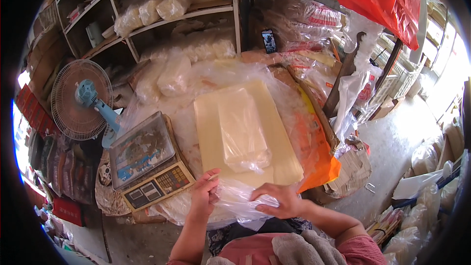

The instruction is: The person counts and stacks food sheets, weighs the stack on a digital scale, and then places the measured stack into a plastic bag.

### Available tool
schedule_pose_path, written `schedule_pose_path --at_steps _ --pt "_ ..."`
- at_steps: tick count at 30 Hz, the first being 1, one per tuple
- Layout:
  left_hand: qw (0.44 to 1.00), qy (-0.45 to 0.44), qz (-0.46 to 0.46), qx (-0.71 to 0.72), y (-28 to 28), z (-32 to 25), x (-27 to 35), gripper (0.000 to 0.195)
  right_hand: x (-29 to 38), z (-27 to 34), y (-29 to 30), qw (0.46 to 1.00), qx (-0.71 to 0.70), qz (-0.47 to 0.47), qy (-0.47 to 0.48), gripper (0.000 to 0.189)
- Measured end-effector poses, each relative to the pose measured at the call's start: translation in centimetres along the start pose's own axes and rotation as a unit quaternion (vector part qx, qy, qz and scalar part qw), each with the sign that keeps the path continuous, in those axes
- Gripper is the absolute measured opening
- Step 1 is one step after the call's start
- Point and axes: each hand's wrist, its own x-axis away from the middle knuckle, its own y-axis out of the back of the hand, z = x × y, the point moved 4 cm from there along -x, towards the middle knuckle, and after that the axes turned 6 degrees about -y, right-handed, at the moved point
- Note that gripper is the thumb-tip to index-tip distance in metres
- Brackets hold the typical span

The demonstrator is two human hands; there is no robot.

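Note:
A clear plastic bag (235,191) is spread between my two hands at the front edge of the table. My left hand (205,193) pinches its left side, thumb and forefinger raised. On its right side, the fingers of my right hand (281,199) are curled around the crumpled film. Just beyond lies a flat stack of large cream-coloured sheets (285,147). On top of that stack rests a long clear bag packed with cream-coloured material (243,129), its gathered end towards me.
A digital weighing scale (147,158) stands left of the stack, with a blue fan (88,95) behind it. Filled bags (174,73) lie at the back below shelves (180,16). An orange plastic sheet (316,154) hangs over the right edge. A phone (269,41) stands upright at the back.

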Motion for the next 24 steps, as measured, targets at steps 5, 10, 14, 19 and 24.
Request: schedule_pose_path --at_steps 5,10,14,19,24 --pt "0.997 -0.053 0.004 0.057 0.0 -1.9 0.2 0.031 1.0 -9.0 -6.9 0.849 0.282 0.441 -0.077 0.059" --pt "0.874 -0.374 -0.029 -0.310 0.4 -5.9 1.0 0.046 -0.2 -6.8 -1.9 0.884 0.278 0.363 -0.099 0.050" --pt "0.568 -0.455 0.319 -0.607 -7.2 -3.7 4.6 0.055 -1.0 -5.6 -0.4 0.890 0.177 0.394 -0.147 0.052" --pt "0.838 -0.132 0.317 -0.423 2.2 0.6 -0.1 0.023 0.2 -5.8 4.8 0.898 -0.128 0.384 -0.171 0.028" --pt "0.936 -0.029 0.268 0.226 1.8 0.2 -1.7 0.034 1.9 -9.4 8.1 0.856 -0.484 0.142 -0.111 0.016"
